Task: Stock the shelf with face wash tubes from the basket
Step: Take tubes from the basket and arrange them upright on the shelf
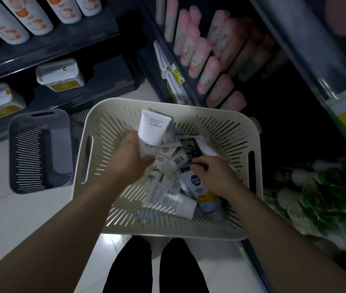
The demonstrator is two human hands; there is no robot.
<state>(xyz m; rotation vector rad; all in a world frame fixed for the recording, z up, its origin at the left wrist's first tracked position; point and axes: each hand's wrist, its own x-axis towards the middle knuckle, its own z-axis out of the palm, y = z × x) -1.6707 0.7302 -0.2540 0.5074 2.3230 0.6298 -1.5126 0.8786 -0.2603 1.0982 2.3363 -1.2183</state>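
A cream slotted basket (108, 132) stands on the floor in front of me, with several face wash tubes lying loose in it. My left hand (130, 157) grips a white tube marked FLORAL (152, 129), held upright above the pile. My right hand (211, 171) pinches the lower end of a black tube (191, 148) over the middle of the basket. A blue-and-white Nivea tube (201, 192) and a white tube with small print (172, 200) lie at the basket's near side. The shelf (307, 60) rises on the right.
A dark grey slotted basket (38, 151) sits left of the cream one. Pink tubes (201, 53) fill a right-hand shelf row, green-and-white packs (313, 195) lie lower right. White bottles and tubs line the left shelves (62, 47). My legs are below the basket.
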